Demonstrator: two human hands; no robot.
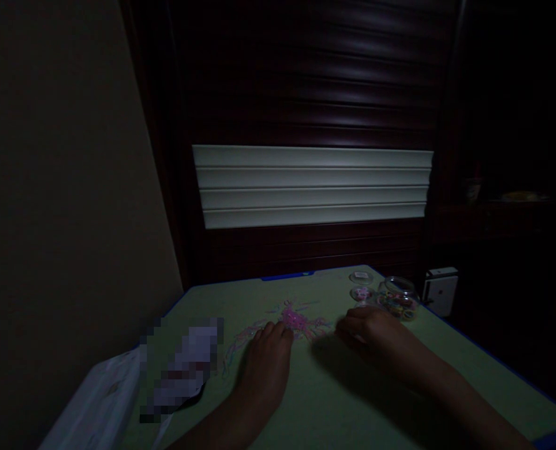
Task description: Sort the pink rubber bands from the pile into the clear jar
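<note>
Pink and pale translucent loops, thin like small elastic bands (301, 322), lie scattered in a loose heap near the middle of a green worktop (334, 400) with a blue edge. The room is very dim, so fine detail is hard to make out.

The left hand (266, 359) rests palm down on the worktop, its fingers (271, 331) stretched forward and lying close together, the tips touching the near left fringe of the heap. They are not clamped on anything that shows. The right hand (369, 331) lies just right of the heap, knuckles up, its fingers curled inward toward the bands; whether they pinch a band I cannot tell, since the fingertips are hidden in shadow.

Beyond the right hand, near the far right corner of the worktop, stands a clear rounded jar (398, 299) with many-coloured small pieces inside. Just left of it sit two small clear round containers (361, 284), one behind the other, the nearer one showing something pink within.

At the left edge of the worktop lies a white sheet or bag (104, 400), partly blurred out. Behind the worktop rises a dark wooden panel with a pale ribbed band (313, 185) across it, and a small white box (441, 289) stands past the right edge.
</note>
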